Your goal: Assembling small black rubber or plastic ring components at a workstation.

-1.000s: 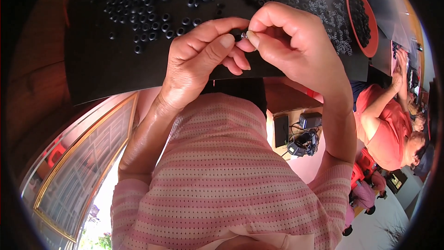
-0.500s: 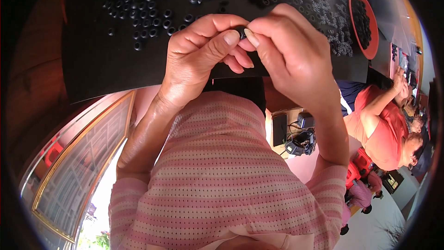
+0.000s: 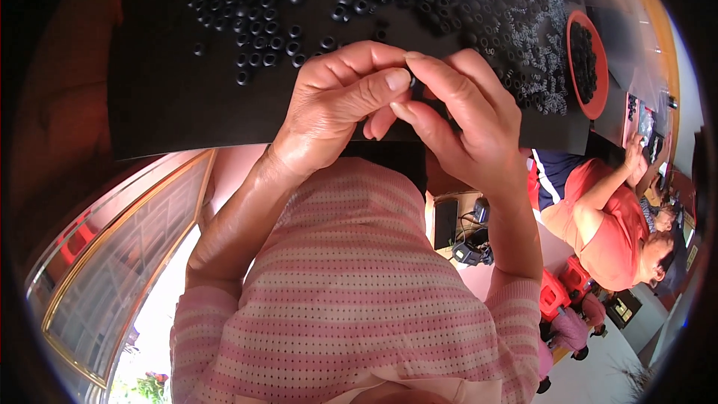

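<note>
Black pc [image 3: 413,84] over near part of desk [image 3: 187,112] is pinched in L hand [image 3: 329,108], w/ R hand [image 3: 482,120] thumb & forefinger apart just right of it; best hold L pinch firm, R tips squared up to pc.

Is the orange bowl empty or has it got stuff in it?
Not empty: the orange bowl has a heap of small black pieces inside, with its orange wall showing around them.
</note>
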The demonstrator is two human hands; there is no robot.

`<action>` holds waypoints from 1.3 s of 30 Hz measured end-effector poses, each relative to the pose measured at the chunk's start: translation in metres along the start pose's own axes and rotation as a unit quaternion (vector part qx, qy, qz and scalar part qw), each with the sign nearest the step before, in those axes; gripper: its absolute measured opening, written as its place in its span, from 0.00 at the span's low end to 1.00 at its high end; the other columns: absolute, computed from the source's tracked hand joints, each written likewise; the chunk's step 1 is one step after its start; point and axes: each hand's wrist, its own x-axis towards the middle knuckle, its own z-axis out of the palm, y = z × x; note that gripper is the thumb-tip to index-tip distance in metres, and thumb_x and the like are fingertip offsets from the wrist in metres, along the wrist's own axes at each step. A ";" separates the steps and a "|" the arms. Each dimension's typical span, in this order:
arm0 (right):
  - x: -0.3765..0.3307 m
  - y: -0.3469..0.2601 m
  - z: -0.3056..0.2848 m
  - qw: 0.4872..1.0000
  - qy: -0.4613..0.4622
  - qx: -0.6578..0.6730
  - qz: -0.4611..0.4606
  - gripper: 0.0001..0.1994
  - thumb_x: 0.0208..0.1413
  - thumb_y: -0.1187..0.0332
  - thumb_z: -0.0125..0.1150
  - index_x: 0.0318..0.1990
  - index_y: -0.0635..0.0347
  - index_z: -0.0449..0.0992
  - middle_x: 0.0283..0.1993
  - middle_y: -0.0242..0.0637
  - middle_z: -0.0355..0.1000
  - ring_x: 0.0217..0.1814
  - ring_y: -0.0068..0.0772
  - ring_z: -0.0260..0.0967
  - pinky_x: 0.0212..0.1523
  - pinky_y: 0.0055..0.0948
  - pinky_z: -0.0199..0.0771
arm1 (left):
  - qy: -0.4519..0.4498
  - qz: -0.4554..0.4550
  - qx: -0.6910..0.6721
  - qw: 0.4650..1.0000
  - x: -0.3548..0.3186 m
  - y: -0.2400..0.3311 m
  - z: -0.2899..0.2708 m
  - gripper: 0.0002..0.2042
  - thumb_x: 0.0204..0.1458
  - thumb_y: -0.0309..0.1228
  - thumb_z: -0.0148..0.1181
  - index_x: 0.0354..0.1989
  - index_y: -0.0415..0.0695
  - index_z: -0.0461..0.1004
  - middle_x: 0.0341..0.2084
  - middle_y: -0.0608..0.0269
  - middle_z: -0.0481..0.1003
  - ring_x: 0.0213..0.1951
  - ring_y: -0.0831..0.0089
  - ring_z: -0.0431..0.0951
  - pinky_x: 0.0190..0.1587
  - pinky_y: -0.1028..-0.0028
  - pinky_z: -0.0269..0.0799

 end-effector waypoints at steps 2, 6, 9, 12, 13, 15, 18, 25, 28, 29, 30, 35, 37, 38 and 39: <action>0.002 0.000 -0.004 1.000 -0.009 -0.009 -0.011 0.18 0.39 0.76 0.68 0.42 0.61 0.75 0.27 0.34 0.64 0.21 0.30 0.66 0.20 0.26 0.66 | -0.003 -0.016 -0.007 1.000 0.000 0.005 -0.001 0.11 0.57 0.30 0.55 0.43 0.35 0.74 0.21 0.64 0.73 0.19 0.83 0.67 0.20 0.84 0.62; 0.009 -0.001 -0.010 0.995 -0.059 -0.060 -0.047 0.17 0.35 0.77 0.68 0.37 0.62 0.74 0.23 0.33 0.60 0.19 0.30 0.63 0.17 0.28 0.62 | -0.015 -0.065 -0.012 0.998 -0.002 0.015 0.000 0.13 0.57 0.33 0.56 0.43 0.35 0.74 0.18 0.65 0.71 0.18 0.84 0.64 0.18 0.83 0.56; 0.009 -0.003 -0.005 0.995 -0.021 -0.063 -0.077 0.15 0.35 0.79 0.67 0.35 0.65 0.75 0.21 0.33 0.59 0.17 0.30 0.62 0.16 0.27 0.61 | -0.019 -0.087 0.003 0.996 -0.005 0.018 0.002 0.14 0.58 0.35 0.55 0.44 0.35 0.73 0.18 0.64 0.72 0.18 0.83 0.64 0.17 0.83 0.56; 0.009 -0.004 0.001 0.997 -0.017 -0.026 -0.068 0.14 0.35 0.80 0.65 0.35 0.64 0.75 0.21 0.33 0.60 0.17 0.30 0.62 0.16 0.27 0.62 | -0.025 -0.085 0.027 0.996 -0.010 0.015 0.000 0.14 0.59 0.37 0.53 0.42 0.36 0.72 0.21 0.63 0.73 0.19 0.83 0.65 0.20 0.83 0.58; 0.009 -0.003 -0.003 0.997 -0.055 -0.019 -0.054 0.13 0.38 0.81 0.64 0.36 0.64 0.75 0.22 0.34 0.61 0.19 0.29 0.63 0.17 0.25 0.63 | -0.034 -0.062 0.060 0.996 -0.011 0.014 -0.002 0.14 0.59 0.37 0.52 0.42 0.36 0.71 0.22 0.64 0.73 0.20 0.83 0.66 0.22 0.83 0.60; 0.019 0.002 -0.009 0.998 -0.062 0.009 -0.010 0.13 0.40 0.81 0.63 0.37 0.64 0.74 0.24 0.35 0.62 0.20 0.30 0.64 0.18 0.25 0.64 | -0.034 -0.035 0.119 0.992 -0.015 0.019 -0.001 0.13 0.61 0.36 0.50 0.40 0.37 0.71 0.24 0.66 0.72 0.22 0.84 0.67 0.25 0.84 0.62; 0.029 0.039 0.003 0.999 -0.049 -0.015 0.007 0.10 0.46 0.77 0.62 0.37 0.61 0.74 0.29 0.38 0.67 0.23 0.39 0.67 0.23 0.29 0.67 | -0.039 -0.015 0.156 0.987 -0.012 0.018 -0.005 0.12 0.62 0.35 0.48 0.41 0.38 0.71 0.24 0.66 0.72 0.22 0.84 0.66 0.26 0.84 0.63; 0.057 0.044 0.025 0.971 -0.146 -0.191 0.013 0.06 0.47 0.71 0.61 0.29 0.61 0.71 0.31 0.37 0.69 0.31 0.44 0.72 0.27 0.40 0.72 | -0.034 0.027 0.193 0.980 -0.013 0.009 -0.007 0.14 0.64 0.36 0.44 0.42 0.37 0.70 0.25 0.66 0.72 0.23 0.84 0.67 0.26 0.84 0.64; 0.062 0.045 0.027 0.960 -0.170 -0.220 0.019 0.05 0.46 0.71 0.60 0.28 0.61 0.70 0.30 0.37 0.69 0.31 0.45 0.72 0.28 0.40 0.72 | -0.031 0.035 0.201 0.979 -0.014 0.011 -0.005 0.14 0.63 0.36 0.45 0.42 0.37 0.70 0.26 0.65 0.72 0.23 0.83 0.67 0.27 0.84 0.64; 0.063 0.045 0.027 0.959 -0.174 -0.222 0.016 0.05 0.45 0.72 0.60 0.28 0.61 0.70 0.30 0.37 0.69 0.31 0.45 0.71 0.28 0.39 0.72 | -0.031 0.033 0.201 0.979 -0.015 0.011 -0.005 0.14 0.63 0.36 0.45 0.42 0.37 0.70 0.26 0.65 0.72 0.23 0.83 0.67 0.27 0.84 0.64; 0.063 0.045 0.025 0.959 -0.174 -0.221 0.018 0.05 0.45 0.72 0.60 0.28 0.61 0.70 0.30 0.37 0.69 0.31 0.45 0.71 0.28 0.39 0.72 | -0.029 0.032 0.197 0.980 -0.015 0.011 -0.005 0.14 0.63 0.37 0.45 0.42 0.37 0.69 0.27 0.64 0.72 0.24 0.82 0.67 0.28 0.83 0.65; 0.056 0.022 -0.007 0.991 -0.087 0.002 0.103 0.05 0.46 0.77 0.58 0.33 0.61 0.73 0.28 0.38 0.70 0.24 0.32 0.69 0.25 0.26 0.68 | -0.012 0.001 0.139 0.990 -0.018 0.013 -0.007 0.18 0.62 0.43 0.45 0.44 0.37 0.66 0.31 0.59 0.71 0.26 0.79 0.68 0.30 0.79 0.65; 0.042 0.012 -0.012 0.977 -0.104 0.093 0.159 0.05 0.47 0.80 0.57 0.33 0.63 0.73 0.26 0.35 0.69 0.24 0.22 0.66 0.24 0.21 0.66 | -0.013 0.004 0.143 0.990 -0.017 0.013 -0.008 0.18 0.62 0.43 0.45 0.44 0.37 0.66 0.31 0.59 0.71 0.26 0.79 0.68 0.30 0.79 0.65; 0.032 0.011 -0.010 0.963 -0.104 0.162 0.189 0.05 0.47 0.81 0.57 0.33 0.64 0.72 0.25 0.33 0.69 0.25 0.17 0.65 0.24 0.19 0.66 | -0.011 0.003 0.149 0.989 -0.016 0.012 -0.007 0.18 0.62 0.43 0.45 0.43 0.37 0.66 0.31 0.59 0.72 0.26 0.79 0.68 0.30 0.80 0.65; 0.028 0.004 -0.012 0.948 -0.106 0.191 0.233 0.04 0.49 0.81 0.56 0.33 0.66 0.72 0.25 0.31 0.68 0.26 0.14 0.65 0.25 0.18 0.66 | -0.011 0.013 0.149 0.989 -0.014 0.011 -0.006 0.17 0.62 0.41 0.45 0.43 0.37 0.66 0.31 0.60 0.72 0.26 0.80 0.68 0.29 0.80 0.65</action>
